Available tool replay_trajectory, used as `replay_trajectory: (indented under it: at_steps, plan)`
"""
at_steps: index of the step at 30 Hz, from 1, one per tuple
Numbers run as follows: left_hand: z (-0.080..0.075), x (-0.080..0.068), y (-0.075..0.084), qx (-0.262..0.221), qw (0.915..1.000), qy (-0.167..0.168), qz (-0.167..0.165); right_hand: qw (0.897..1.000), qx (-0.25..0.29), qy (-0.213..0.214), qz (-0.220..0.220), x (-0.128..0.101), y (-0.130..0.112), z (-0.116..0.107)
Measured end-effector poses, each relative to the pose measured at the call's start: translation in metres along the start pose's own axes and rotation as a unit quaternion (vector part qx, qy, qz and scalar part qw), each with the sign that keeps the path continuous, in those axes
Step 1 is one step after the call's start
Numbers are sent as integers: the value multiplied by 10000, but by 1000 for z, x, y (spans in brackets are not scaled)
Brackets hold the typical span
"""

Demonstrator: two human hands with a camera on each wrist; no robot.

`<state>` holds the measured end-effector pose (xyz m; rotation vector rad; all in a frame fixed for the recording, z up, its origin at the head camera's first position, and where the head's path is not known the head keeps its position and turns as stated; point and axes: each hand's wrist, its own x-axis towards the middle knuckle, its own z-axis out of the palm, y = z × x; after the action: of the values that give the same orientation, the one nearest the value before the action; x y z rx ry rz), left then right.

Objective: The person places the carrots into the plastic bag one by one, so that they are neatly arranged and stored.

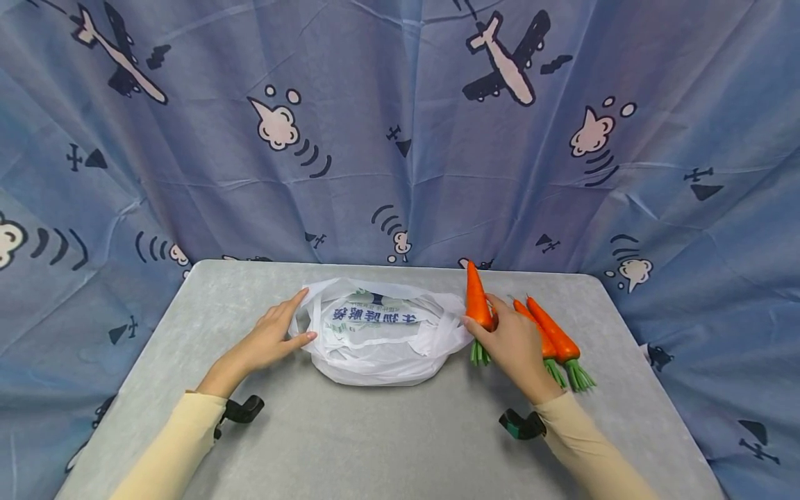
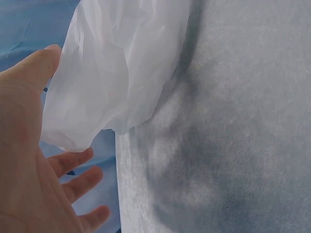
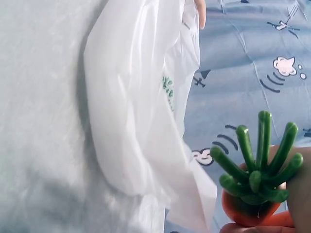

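Right hand [image 1: 515, 347] grasps 1 carrot [image 1: 476, 300]; 2 carrots [image 1: 551, 335] lie beside; left hand [image 1: 271, 337], grip released, touches bag [image 1: 375, 340].

Bright, even light; soft shadows; wide-angle bending; wrist views slightly blurred.

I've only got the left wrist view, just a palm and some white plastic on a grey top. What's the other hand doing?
Observer: The right hand holds a carrot near its green top, just right of the white bag.
Operator: Any other carrots around?
Observer: Yes, two more carrots lie on the table, on the far side of that hand from the bag.
Operator: Is the bag plain white all over?
Observer: No, the head view shows blue lettering across its upper face.
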<state>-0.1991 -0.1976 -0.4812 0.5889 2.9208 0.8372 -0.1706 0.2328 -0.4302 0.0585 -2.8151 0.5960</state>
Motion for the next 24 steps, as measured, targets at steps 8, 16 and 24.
replay_trajectory:
  at_steps: [8, 16, 24]
  plan:
    - [-1, 0, 1, -30, 10000, 15, 10, 9997, 174, -29, -161, 3, -23, 9]
    - [-1, 0, 3, 8, 10000, -30, -33, 9987, 251, -197, -403, -1, -41, 29]
    - [-2, 0, 5, -46, 10000, -50, -58, 9955, 314, -274, -854, -9, -61, 48]
